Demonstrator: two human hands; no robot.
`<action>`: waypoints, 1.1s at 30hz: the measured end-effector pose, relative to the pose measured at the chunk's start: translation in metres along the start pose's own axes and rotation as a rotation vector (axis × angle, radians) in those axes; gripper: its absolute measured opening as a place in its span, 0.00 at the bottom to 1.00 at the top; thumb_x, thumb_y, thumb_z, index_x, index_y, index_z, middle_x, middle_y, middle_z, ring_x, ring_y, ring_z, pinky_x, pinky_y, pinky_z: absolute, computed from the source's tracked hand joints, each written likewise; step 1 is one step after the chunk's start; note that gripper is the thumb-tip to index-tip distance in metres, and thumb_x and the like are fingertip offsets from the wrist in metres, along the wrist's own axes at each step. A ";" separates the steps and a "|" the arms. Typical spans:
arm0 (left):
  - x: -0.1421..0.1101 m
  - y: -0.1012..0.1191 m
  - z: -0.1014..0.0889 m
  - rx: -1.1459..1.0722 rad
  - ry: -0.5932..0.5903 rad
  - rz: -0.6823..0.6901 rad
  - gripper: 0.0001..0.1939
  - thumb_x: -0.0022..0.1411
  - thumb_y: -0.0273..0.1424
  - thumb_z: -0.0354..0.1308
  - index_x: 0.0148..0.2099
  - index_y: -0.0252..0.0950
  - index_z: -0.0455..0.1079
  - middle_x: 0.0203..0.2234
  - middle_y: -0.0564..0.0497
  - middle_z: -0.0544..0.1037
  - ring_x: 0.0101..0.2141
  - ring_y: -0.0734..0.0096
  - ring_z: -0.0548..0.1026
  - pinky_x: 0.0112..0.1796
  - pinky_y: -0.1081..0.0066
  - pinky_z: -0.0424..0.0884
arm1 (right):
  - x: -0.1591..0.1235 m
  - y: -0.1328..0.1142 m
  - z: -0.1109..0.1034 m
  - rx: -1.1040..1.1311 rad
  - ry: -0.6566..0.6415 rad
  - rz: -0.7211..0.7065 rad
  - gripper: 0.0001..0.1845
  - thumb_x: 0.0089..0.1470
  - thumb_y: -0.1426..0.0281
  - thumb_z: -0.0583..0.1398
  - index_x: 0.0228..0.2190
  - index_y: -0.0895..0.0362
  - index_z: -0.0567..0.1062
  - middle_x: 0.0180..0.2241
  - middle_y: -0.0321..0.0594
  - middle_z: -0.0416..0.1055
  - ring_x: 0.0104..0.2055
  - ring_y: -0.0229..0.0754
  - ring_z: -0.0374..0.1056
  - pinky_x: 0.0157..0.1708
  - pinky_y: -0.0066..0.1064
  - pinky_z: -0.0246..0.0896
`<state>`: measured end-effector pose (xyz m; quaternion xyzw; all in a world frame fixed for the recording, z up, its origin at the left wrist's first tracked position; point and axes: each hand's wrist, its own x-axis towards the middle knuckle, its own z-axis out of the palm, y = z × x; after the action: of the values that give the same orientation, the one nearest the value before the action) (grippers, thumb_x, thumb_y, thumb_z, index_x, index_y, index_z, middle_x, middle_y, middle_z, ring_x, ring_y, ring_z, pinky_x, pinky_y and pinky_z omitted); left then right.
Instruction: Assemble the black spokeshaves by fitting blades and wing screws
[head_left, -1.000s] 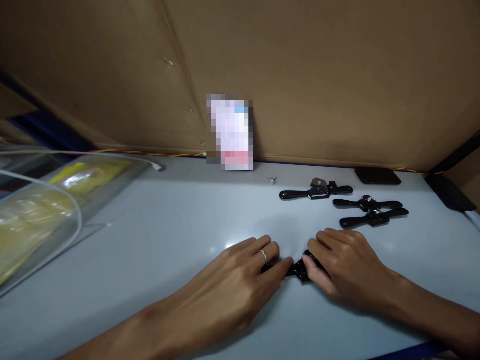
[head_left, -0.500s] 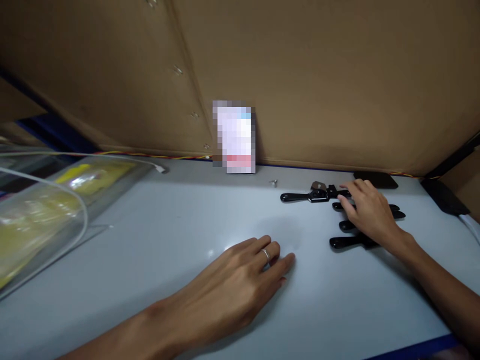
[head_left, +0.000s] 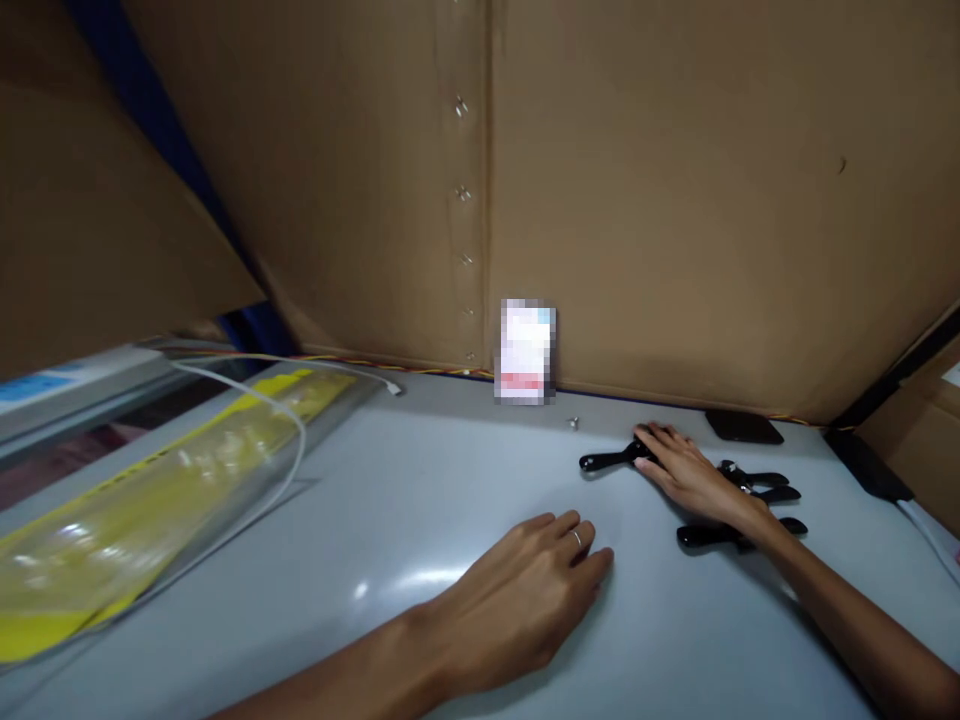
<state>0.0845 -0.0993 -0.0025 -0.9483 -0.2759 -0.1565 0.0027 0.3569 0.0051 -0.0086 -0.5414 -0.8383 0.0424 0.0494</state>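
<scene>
My right hand (head_left: 679,470) is closed over the middle and right side of a black spokeshave (head_left: 606,461), whose left handle sticks out from under the fingers. Its blade is hidden by the hand. Below my right wrist and to its right lie more black spokeshaves (head_left: 705,537), partly covered by the forearm. My left hand (head_left: 551,575), with a ring on one finger, rests on the grey table (head_left: 315,560), its fingers loosely bent and the thumb apart; nothing shows in it. A small silver screw (head_left: 574,424) lies behind the held spokeshave.
A blurred-out upright panel (head_left: 525,352) leans against the cardboard wall (head_left: 675,200). On the left are a yellow and clear plastic bag (head_left: 202,480) and a white cable (head_left: 300,430). A flat black object (head_left: 744,427) and a black adapter-like block (head_left: 870,465) lie at the back right.
My right hand has come down onto the back spokeshave, which now lies at a slightly different angle. The camera view has turned and tilted up; my left hand stays on the table.
</scene>
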 end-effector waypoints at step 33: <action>-0.005 -0.025 0.011 -0.118 0.064 -0.075 0.23 0.68 0.26 0.55 0.65 0.33 0.65 0.63 0.37 0.70 0.64 0.45 0.67 0.56 0.45 0.75 | -0.092 0.081 0.005 0.018 0.085 0.025 0.38 0.66 0.48 0.56 0.71 0.41 0.53 0.74 0.40 0.41 0.75 0.57 0.38 0.69 0.59 0.46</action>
<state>0.0704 -0.0797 -0.0165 -0.9304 -0.3013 -0.2027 -0.0503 0.4666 -0.0454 -0.0267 -0.5527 -0.8281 0.0275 0.0894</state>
